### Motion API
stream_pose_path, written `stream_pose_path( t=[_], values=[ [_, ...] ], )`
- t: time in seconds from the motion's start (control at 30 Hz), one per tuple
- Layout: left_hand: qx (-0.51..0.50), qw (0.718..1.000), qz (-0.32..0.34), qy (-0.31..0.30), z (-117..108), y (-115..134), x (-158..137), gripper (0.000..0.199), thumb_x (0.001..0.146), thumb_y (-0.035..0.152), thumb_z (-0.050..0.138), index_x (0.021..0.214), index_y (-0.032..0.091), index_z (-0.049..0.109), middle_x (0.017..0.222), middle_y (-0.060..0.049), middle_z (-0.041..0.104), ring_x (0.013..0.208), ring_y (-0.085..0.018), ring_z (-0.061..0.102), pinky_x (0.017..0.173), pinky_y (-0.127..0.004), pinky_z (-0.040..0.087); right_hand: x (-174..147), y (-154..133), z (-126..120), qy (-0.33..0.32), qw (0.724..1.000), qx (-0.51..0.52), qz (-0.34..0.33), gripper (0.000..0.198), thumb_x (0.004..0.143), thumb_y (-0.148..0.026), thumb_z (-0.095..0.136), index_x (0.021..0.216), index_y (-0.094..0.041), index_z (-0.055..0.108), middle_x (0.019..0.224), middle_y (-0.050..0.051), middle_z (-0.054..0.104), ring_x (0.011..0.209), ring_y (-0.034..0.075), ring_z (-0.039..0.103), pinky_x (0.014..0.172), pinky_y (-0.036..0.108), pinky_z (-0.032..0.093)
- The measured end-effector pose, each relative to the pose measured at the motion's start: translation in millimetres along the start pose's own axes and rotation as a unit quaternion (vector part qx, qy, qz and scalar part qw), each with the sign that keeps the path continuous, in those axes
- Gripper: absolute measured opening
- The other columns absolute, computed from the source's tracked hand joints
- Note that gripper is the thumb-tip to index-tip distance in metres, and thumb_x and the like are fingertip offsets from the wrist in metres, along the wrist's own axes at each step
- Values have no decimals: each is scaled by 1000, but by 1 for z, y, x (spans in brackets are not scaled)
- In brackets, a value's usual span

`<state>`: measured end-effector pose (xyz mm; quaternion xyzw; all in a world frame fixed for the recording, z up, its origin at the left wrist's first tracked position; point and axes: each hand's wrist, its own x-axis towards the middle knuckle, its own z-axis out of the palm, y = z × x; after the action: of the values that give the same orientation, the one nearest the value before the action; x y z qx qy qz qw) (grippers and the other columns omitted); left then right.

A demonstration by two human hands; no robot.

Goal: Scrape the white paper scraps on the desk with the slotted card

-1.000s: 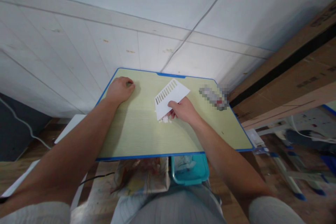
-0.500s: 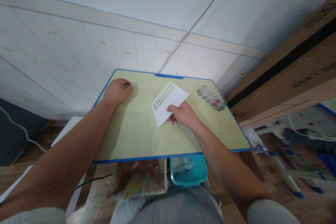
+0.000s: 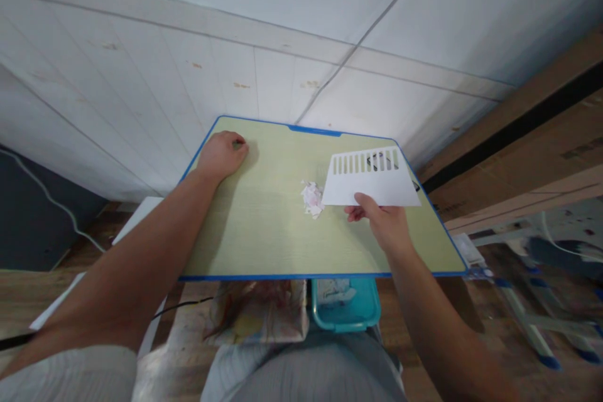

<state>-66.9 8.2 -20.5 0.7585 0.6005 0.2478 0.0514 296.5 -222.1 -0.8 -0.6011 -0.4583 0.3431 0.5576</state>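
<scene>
My right hand (image 3: 377, 217) grips the long edge of a white slotted scraper (image 3: 346, 185), thumb on top and fingers underneath. It holds the scraper over the right part of the table (image 3: 264, 226), slots pointing to the far side. Beside the scraper's left corner lies a small heap of torn white and pinkish paper scraps (image 3: 313, 200). A dark-lined object shows through the slots, mostly hidden. Near the table's far left corner rests my left hand (image 3: 223, 154), fingers curled in, with only a gap between thumb and finger.
Blue trim (image 3: 282, 277) edges the table, which stands against a white wall (image 3: 264, 85) with a cable (image 3: 348, 53). Tall cardboard boxes (image 3: 527, 144) stand at the right. Below the front edge are a turquoise bin (image 3: 360, 301) and a patterned bag (image 3: 264, 320).
My right hand has moved right with the scraper, turning its slots toward the far side. The paper scraps are now uncovered. My left hand stays in place on the table.
</scene>
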Motion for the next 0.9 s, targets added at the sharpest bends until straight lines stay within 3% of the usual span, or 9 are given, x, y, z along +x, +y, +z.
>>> stream_pose_path(
  t=[0.13,0.27,0.4,0.53,0.77,0.9],
  values=[
    [-8,1000,-8,12,2,3,0,36,102,39,61,117,20,87,140,-19,86,139,-41,76,128,-54,58,-22,11,-2,-22,1000,-20,-9,42,90,-62,86,82,-21,80,75,12,85,57,24,76,60,38,68],
    [-15,1000,-13,14,1,4,-1,31,102,37,64,115,22,88,138,-18,87,139,-41,76,128,-54,58,-32,16,-5,-53,997,-45,-21,39,97,-57,85,79,-22,81,76,9,85,62,23,78,67,37,69],
    [-10,1000,-16,10,-2,6,-1,31,104,35,63,118,21,87,140,-17,86,140,-39,75,128,-52,57,-37,14,-9,9,999,-17,-34,35,93,-52,85,72,-24,77,67,6,80,56,23,74,61,37,67],
    [3,1000,-18,-6,-4,10,0,34,108,35,62,124,17,86,143,-16,84,139,-35,73,128,-48,55,-43,14,-9,60,998,9,-30,34,86,-55,89,78,-24,78,68,8,82,52,23,72,55,38,66],
    [23,999,-24,-4,-2,14,4,38,111,31,58,133,11,82,147,-10,81,135,-25,66,127,-39,48,-46,21,-7,-3,998,-47,-39,47,93,-69,84,81,-23,80,79,13,87,64,25,78,68,40,72],
    [20,1000,-17,9,4,13,8,42,109,36,57,132,13,84,149,-13,81,139,-28,66,127,-42,48,-38,23,-7,-4,999,-34,-41,48,90,-71,84,82,-24,78,81,13,87,63,23,76,65,39,70]
  ],
)
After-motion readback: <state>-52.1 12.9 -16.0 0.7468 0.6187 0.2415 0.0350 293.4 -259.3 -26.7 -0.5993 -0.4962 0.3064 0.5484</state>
